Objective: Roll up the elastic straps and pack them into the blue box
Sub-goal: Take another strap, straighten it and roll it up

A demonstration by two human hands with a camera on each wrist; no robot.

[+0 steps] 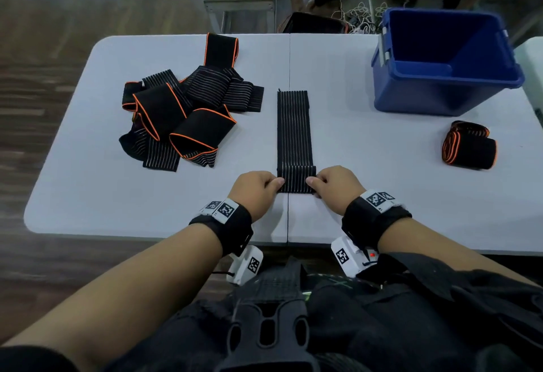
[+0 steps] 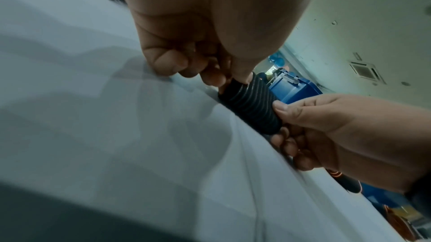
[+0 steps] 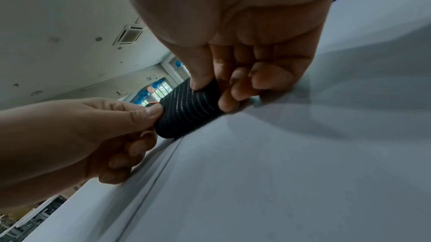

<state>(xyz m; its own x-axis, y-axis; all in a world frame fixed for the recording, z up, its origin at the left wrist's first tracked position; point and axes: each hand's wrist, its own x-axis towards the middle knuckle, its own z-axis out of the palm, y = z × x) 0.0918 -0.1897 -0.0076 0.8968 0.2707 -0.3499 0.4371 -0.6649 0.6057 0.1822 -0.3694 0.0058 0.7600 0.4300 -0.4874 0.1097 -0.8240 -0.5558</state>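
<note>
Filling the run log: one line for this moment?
phase: rolling | both hands grip striped strap near end | blue box empty

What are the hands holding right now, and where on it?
Both hands pinch the striped strap at its rolled near end: the left hand has its grip on the roll's left end, the right hand on its right end.

No readable text; only coded square markers on the wristbands (image 1: 226,210).
</note>
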